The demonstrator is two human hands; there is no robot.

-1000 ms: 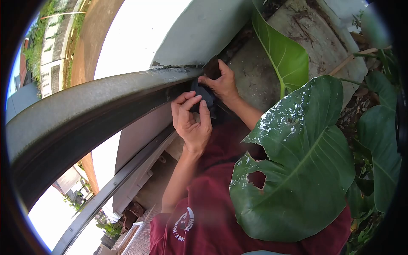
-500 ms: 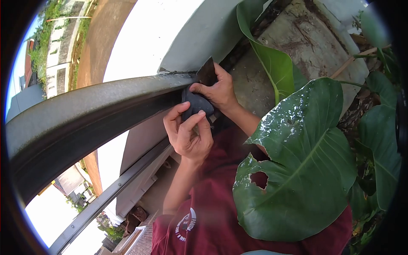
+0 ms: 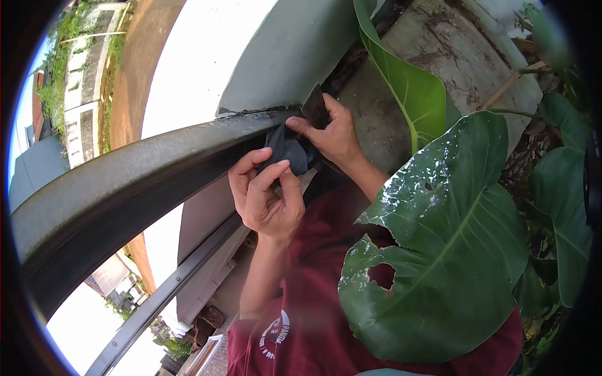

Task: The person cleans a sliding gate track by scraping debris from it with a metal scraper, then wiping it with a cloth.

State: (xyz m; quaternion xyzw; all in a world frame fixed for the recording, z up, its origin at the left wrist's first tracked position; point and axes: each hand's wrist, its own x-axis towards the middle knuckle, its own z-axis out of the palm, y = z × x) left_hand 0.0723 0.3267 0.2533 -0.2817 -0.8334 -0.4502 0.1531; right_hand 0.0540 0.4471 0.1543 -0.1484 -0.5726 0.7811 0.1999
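My left hand has its fingertips pinched on a dark bent sheet, beside the end of a grey metal rail. The sheet is thin, blue-black and curled; its exact kind does not show. My right hand is closed around a dark flat piece whose straight-edged corner sticks up past the thumb. Whether this piece and the bent sheet are joined is hidden behind the thumb. Both hands are close together, where the rail meets the pale wall.
A large green leaf with holes and white specks hangs over my right side. Another leaf rises near the right hand, before a dirty concrete slab. A thinner metal bar runs at lower left.
The hands have moved slightly apart, the left one leftward and the right one rightward. The bent sheet now stands in a sharper fold between them. My view has shifted a little.
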